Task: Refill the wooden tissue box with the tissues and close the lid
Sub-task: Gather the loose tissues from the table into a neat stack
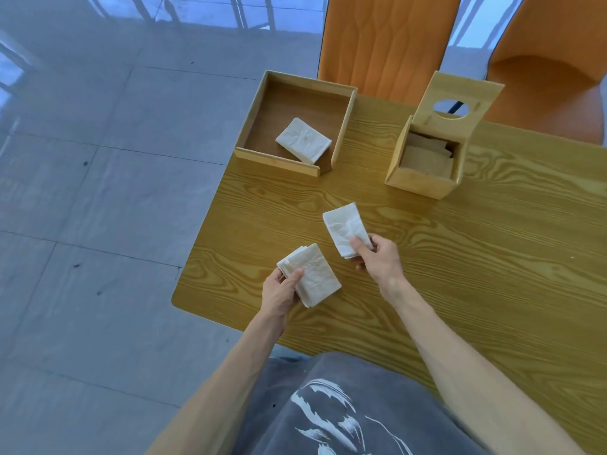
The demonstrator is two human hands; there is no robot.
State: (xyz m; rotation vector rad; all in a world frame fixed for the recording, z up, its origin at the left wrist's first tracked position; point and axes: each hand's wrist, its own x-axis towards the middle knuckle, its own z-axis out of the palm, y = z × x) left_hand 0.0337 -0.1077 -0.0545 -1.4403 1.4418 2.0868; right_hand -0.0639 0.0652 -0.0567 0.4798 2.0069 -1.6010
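The wooden tissue box (418, 182) stands at the back right of the table, its hinged lid (460, 96) with an oval hole tilted up and open; folded tissues (427, 159) lie inside. My left hand (279, 290) grips a stack of folded white tissues (315, 277) just above the table's near left part. My right hand (377, 257) pinches a thinner bunch of tissues (343, 229) by its near end, a little to the right of and beyond the stack. Another white tissue stack (303, 139) lies in a shallow wooden tray (276, 157) at the back left.
The wood-grain table (460, 274) ends at its left edge near my left hand, with grey tiled floor (98, 192) beyond. Two orange chairs (387, 41) stand behind the table. My grey printed shirt (328, 415) fills the bottom.
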